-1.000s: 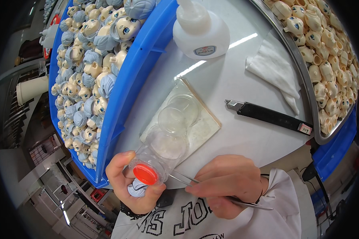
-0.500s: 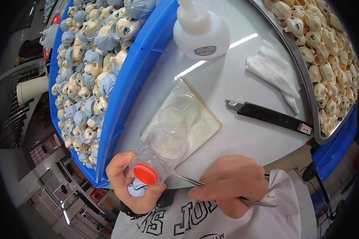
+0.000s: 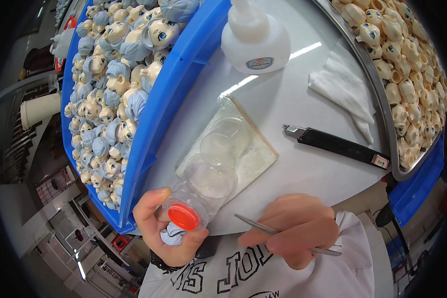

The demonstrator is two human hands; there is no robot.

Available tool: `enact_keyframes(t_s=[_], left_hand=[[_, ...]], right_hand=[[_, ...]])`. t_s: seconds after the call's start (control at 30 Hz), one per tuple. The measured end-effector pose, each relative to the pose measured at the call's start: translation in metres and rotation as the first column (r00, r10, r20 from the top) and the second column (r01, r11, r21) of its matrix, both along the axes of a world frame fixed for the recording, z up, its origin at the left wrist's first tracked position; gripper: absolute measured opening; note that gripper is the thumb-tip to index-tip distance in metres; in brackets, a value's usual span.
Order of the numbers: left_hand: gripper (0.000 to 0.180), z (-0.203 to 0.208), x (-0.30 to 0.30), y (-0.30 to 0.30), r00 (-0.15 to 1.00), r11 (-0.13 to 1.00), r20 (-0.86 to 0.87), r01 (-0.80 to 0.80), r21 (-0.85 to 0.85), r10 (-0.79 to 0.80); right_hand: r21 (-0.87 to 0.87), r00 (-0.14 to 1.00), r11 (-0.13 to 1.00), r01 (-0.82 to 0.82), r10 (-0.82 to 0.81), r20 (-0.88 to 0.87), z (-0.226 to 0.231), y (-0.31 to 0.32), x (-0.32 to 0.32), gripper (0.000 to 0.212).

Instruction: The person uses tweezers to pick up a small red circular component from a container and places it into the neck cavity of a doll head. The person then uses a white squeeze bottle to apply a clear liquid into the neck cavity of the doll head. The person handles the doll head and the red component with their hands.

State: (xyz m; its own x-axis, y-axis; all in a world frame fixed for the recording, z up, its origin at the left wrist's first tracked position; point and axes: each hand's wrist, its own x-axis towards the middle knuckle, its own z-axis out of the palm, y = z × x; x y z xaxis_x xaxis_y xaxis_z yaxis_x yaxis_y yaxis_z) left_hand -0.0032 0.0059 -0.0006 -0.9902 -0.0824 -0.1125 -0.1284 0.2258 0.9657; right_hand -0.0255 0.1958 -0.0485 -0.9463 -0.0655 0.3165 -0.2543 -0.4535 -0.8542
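My left hand (image 3: 170,238) is closed around a small clear plastic container (image 3: 190,193) with a round red piece (image 3: 184,216) facing up. Under it, against my palm, sits a small pale blue-grey moulded part (image 3: 172,234) with grooves like doll hair; most of it is hidden. In my right hand (image 3: 295,228) a slim metal tool (image 3: 257,225) is gripped; its thin tip points left, apart from the container, and its other end sticks out to the right. Beyond the hands, more clear round plastic pieces (image 3: 226,141) overlap on a pale square tile (image 3: 256,161).
On the left stands a blue bin (image 3: 154,116) heaped with doll heads (image 3: 116,84). A metal tray (image 3: 390,141) of bare doll faces (image 3: 405,84) is on the right. Between them lie a white pump bottle (image 3: 256,42), a white cloth (image 3: 342,89) and a black box cutter (image 3: 340,145).
My right hand has drawn slightly right, and the tool's tip has come away from the container's edge. The left hand keeps its hold almost unmoved; the view has shifted a little.
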Motion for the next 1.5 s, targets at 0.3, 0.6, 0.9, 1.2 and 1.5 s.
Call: enact_keyframes(t_s=[0.3,0.6,0.9,1.2,1.5], left_hand=[[0.069,0.001,-0.004,0.009,0.999,0.999,0.001,-0.042,0.027,0.042],[0.071,0.002,-0.002,0.002,1.0,1.0,0.031,0.002,-0.002,-0.002],[0.07,0.003,-0.004,0.007,0.999,1.0,0.027,-0.02,0.004,0.02],[0.07,0.004,-0.005,0.008,0.999,1.0,0.023,-0.026,0.012,0.026],[0.068,0.008,-0.007,0.009,0.999,0.996,0.037,-0.034,0.084,0.031]], right_hand=[[0.058,0.993,0.996,-0.074,0.068,0.101,0.005,0.0,0.0,0.014],[0.128,0.993,0.985,-0.117,0.115,0.019,0.001,0.002,-0.002,0.035],[0.034,0.996,0.995,-0.092,0.092,0.016,0.001,-0.002,-0.003,0.033],[0.059,0.997,0.996,-0.071,0.069,0.041,0.002,-0.003,-0.002,0.026],[0.097,0.993,0.99,-0.102,0.107,-0.05,-0.002,-0.006,-0.004,0.028]])
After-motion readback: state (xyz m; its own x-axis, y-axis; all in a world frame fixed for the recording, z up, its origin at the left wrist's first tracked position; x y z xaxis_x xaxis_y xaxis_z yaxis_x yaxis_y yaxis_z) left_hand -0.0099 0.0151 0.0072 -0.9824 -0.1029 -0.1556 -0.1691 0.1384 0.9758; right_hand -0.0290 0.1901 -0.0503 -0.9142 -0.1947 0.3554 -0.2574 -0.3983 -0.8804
